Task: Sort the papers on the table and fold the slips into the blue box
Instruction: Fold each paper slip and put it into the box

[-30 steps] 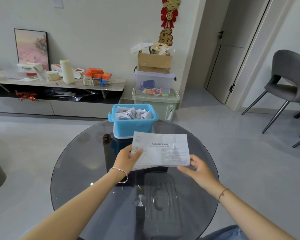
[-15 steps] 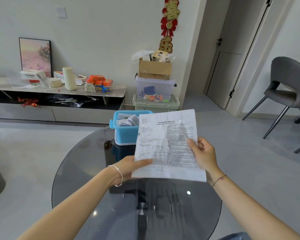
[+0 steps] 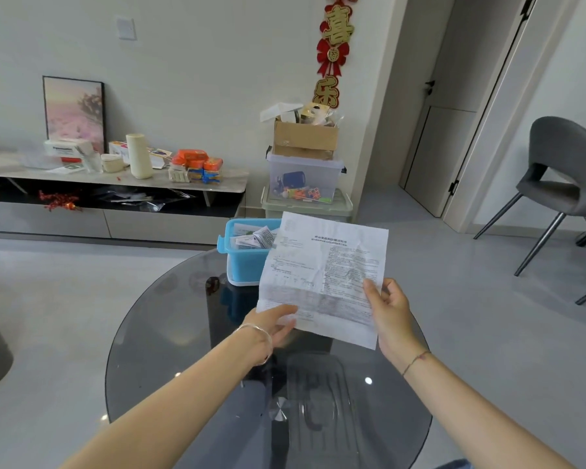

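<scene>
Right hand (image 3: 391,311): fingers pinching the right edge of the printed sheet (image 3: 325,277), thumb (image 3: 371,289) pressed on the printed face, remaining fingers curled at the edge and behind the paper. Thin cord bracelet (image 3: 415,361) on the right wrist.

Left hand (image 3: 273,321): fingers pinching the lower-left corner of the same sheet, thumb lying along the front of the bottom edge, other fingers underneath and mostly hidden by the paper. Silver bangle (image 3: 256,336) on the left wrist.

Sheet: opened out, held up in the air between both hands above the worktop (image 3: 170,333), tilted so the top leans away to the right. Creased, with fold lines crossing it. Dense small print on the face, not legible. Its upper-left part covers the right side of the blue box (image 3: 244,264).

Blue box: stands on the far edge of the worktop, open at the top, with folded paper slips (image 3: 256,236) inside. Pale base rim along its bottom.

Worktop: round, dark tinted glass, reflective.

Surroundings: stacked storage bins (image 3: 305,187) with a cardboard box (image 3: 305,142) on top stand on the floor behind the blue box, against the wall. Low sideboard (image 3: 115,184) to the left carries assorted packets and a framed picture (image 3: 73,111). Grey chair (image 3: 562,184) at the right
</scene>
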A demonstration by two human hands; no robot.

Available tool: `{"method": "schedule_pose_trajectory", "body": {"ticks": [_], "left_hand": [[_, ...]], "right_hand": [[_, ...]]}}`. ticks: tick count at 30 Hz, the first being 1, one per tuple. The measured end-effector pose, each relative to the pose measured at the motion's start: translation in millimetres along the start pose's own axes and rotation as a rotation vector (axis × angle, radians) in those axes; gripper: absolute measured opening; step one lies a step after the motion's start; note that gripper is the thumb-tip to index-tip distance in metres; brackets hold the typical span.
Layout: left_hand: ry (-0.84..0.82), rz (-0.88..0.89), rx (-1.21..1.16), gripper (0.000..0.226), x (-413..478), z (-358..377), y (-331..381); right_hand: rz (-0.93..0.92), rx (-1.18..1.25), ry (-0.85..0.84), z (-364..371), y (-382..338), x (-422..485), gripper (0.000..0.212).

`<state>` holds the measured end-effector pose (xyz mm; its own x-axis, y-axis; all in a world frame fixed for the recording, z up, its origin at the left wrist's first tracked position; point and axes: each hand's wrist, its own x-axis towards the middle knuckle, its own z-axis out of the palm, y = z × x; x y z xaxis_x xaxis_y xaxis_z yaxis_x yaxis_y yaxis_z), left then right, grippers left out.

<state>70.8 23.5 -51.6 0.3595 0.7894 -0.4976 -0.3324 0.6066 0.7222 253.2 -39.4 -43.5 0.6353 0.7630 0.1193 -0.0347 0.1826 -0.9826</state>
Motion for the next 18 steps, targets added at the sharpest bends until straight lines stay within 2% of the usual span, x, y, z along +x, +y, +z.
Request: {"method": "schedule_pose_trajectory", "body": {"ticks": [7,11,16,18], "left_hand": [[-0.053,0.122,0.171,0.029,3.6,-23.7,1.4],[-0.023,0.173,0.302,0.034,5.5,-36.1,9.6],[-0.14,0.153,0.293,0.029,5.0,-43.5,14.3],[-0.164,0.179,0.315,0.026,8.9,-47.3,14.1]], "right_hand": [[0.047,0.04,0.201,-23.2,-9.5,12.6,0.008],[0.094,0.015,0.126,-32.5,0.8,10.8,0.006],[0.293,0.131,-0.104,-38.1,-4.2,18.6,0.029],[0.322,0.163,-0.145,-38.0,-10.1,20.9,0.03]]}}
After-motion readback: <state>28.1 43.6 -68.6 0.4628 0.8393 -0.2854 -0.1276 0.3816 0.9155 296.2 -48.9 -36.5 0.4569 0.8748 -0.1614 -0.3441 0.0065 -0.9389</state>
